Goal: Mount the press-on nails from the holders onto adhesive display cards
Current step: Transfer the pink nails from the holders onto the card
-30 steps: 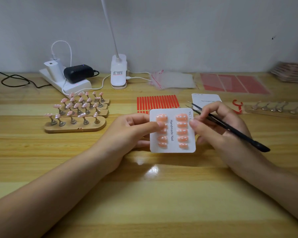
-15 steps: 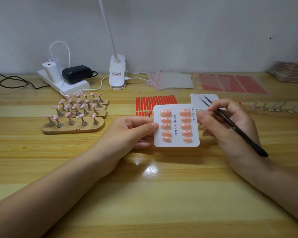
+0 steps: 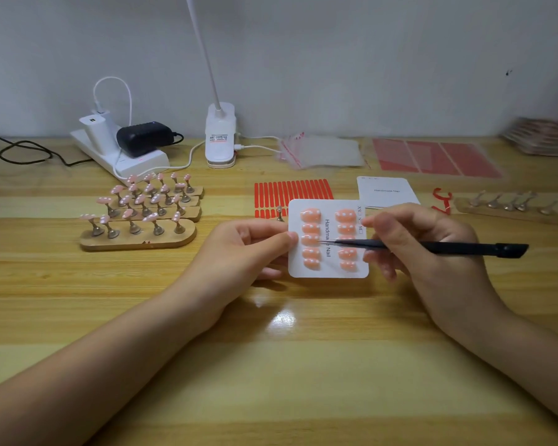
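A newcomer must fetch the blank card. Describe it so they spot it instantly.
Start at the white clip lamp by the wall, then go right past the red strip sheet. The blank card lies flat there; unlike the held card, it carries no nails.

I can read "Handmade Nail" running sideways down the middle of the white display card [image 3: 327, 268], between its two columns of pink nails; one letter is hidden behind the black tweezers [image 3: 432, 247] that cross the word. Along the card's edge at 3 o'clock I make out small size marks, "XS" and "M", each with a little box. The blank card [image 3: 388, 191] lying at 1 o'clock from it carries a faint printed line, too blurred to read. The lamp base [image 3: 220, 136] bears a label, illegible.
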